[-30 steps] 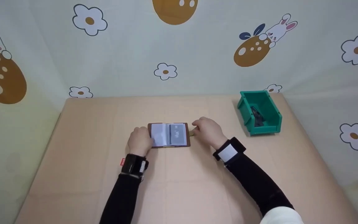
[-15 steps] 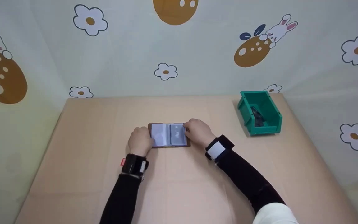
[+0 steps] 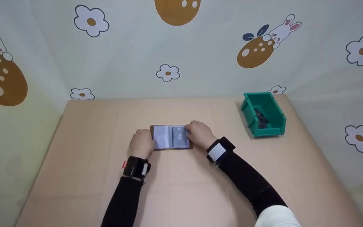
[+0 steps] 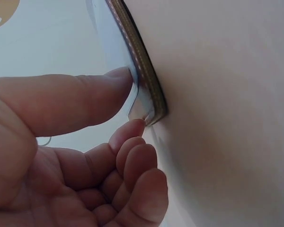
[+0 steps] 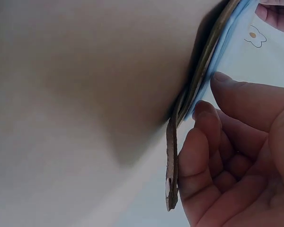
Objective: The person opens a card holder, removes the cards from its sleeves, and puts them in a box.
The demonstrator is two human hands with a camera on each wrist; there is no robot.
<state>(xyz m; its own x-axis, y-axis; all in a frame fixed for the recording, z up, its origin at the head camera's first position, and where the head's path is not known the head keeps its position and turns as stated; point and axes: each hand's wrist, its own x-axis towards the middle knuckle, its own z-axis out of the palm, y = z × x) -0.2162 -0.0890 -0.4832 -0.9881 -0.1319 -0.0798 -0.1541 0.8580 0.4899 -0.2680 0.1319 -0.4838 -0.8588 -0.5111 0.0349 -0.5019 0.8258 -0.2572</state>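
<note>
A brown card holder (image 3: 170,137) lies spread on the table, its clear plastic sleeves face up. The right-hand sleeve holds a grey card (image 3: 179,136) with pale lettering. My left hand (image 3: 141,143) holds the holder's left side; in the left wrist view its thumb (image 4: 94,97) presses on the sleeve near the corner, other fingers curled below. At the right edge my right hand (image 3: 201,134) pinches the sleeves between thumb and index finger. A closing strap (image 5: 172,161) sticks out from the holder alongside its fingers in the right wrist view.
A green plastic bin (image 3: 263,115) stands at the table's back right, with dark objects (image 3: 261,119) inside. A patterned curtain (image 3: 124,47) hangs behind and beside the table (image 3: 175,195).
My right hand has moved left from the strap at the holder's right side onto the edge of the sleeves. The left hand has stayed in place.
</note>
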